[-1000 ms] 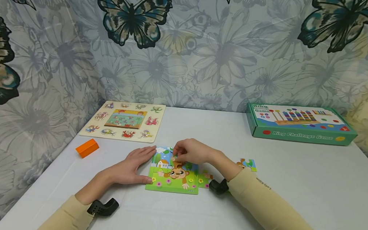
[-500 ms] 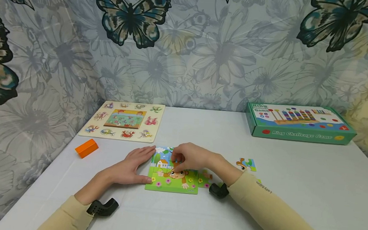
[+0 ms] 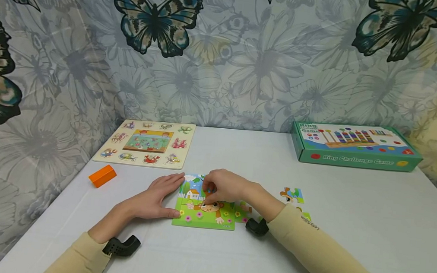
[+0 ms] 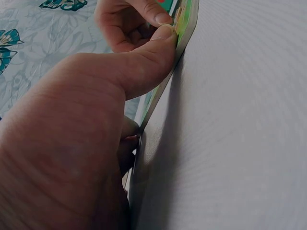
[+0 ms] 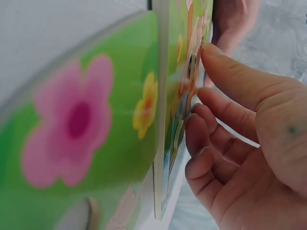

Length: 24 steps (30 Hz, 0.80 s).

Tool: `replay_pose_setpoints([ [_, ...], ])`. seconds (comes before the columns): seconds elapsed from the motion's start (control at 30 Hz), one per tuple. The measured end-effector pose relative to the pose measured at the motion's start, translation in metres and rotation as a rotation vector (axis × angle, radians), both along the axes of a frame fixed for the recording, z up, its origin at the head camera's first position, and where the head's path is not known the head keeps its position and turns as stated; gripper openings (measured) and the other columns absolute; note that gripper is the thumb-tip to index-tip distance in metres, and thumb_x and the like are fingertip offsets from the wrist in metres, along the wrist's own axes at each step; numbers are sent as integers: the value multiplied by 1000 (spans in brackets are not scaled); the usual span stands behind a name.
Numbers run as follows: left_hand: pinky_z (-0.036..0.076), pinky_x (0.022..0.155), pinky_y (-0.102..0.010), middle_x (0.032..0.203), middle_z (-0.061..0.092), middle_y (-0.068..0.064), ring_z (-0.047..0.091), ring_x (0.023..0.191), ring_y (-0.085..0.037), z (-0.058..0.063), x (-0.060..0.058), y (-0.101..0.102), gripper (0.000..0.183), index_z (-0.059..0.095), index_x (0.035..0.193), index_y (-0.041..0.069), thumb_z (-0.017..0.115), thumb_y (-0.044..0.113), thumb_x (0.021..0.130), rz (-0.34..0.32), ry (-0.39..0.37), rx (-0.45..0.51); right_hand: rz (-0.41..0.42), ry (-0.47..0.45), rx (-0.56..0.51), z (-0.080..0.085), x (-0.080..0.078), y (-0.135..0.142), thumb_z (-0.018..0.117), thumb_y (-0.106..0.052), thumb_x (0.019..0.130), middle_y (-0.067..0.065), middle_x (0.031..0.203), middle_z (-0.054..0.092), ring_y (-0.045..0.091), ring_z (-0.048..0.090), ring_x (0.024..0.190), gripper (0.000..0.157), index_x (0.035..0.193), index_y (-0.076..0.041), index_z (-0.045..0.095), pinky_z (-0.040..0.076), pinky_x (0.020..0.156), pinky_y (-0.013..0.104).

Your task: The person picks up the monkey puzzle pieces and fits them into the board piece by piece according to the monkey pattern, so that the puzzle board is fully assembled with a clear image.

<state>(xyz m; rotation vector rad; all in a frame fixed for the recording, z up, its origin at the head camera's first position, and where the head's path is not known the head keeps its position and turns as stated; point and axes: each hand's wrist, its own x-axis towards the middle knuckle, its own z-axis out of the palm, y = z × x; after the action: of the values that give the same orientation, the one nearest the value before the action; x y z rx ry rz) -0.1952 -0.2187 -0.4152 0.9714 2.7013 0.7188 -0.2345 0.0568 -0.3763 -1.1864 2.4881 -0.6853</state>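
Note:
A jigsaw puzzle (image 3: 211, 217) with a monkey, a house and flowers lies on the white table. Along its left edge rests my left hand (image 3: 152, 196), fingers stretched out, thumb on the front left corner. My right hand (image 3: 227, 187) reaches over the top middle of the picture with curled fingers. In the right wrist view, thumb and index finger touch opposite sides of a puzzle piece (image 5: 193, 62) on the monkey's face, which seems slightly raised. The hand hides part of it. Against the puzzle's right side lies a loose green piece (image 3: 242, 214), partly behind the wrist camera.
More loose pieces (image 3: 292, 195) lie beyond the right forearm. Toward the back left is a peg board (image 3: 180, 150) with sea animals, with an orange block (image 3: 102, 176) in front of it. A green game box (image 3: 357, 160) stands at the back right.
My right thumb has come down from the upper part of the picture onto the monkey's face, and the hand has shifted very slightly left. The left hand stays in place.

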Motion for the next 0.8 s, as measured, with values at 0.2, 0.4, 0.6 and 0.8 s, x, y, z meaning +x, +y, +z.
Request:
replay_pose_setpoints([
  [0.2, 8, 119, -58, 166, 21, -11, 13, 152, -34, 0, 0, 1, 101, 28, 158, 1, 74, 54, 86, 0, -1, 1, 6, -8, -8, -1, 0, -1, 82, -24, 87, -3, 93, 61, 14, 57, 84, 24, 102, -9, 70, 50, 76, 24],
  [0.4, 9, 118, -60, 166, 22, -13, 14, 151, -36, 0, 1, 1, 100, 29, 158, -1, 74, 53, 87, 2, -5, 9, 3, -73, -60, 0, 0, 5, 83, -22, 87, -4, 92, 64, 10, 57, 82, 27, 106, -9, 70, 51, 77, 25],
  [0.6, 9, 118, -59, 166, 21, -13, 14, 151, -36, 0, 1, 1, 100, 28, 158, -1, 74, 52, 87, 0, -1, 8, 29, -93, -152, 6, -4, 16, 82, -20, 88, -2, 92, 66, 10, 59, 80, 31, 111, -4, 70, 52, 76, 26],
  [0.8, 8, 118, -59, 165, 22, -14, 15, 151, -37, -1, 1, 2, 101, 29, 157, -2, 75, 52, 86, -4, 8, 13, 3, -110, -188, 9, -6, 29, 81, -21, 89, 4, 102, 70, 14, 62, 87, 32, 113, -4, 70, 53, 80, 28],
])
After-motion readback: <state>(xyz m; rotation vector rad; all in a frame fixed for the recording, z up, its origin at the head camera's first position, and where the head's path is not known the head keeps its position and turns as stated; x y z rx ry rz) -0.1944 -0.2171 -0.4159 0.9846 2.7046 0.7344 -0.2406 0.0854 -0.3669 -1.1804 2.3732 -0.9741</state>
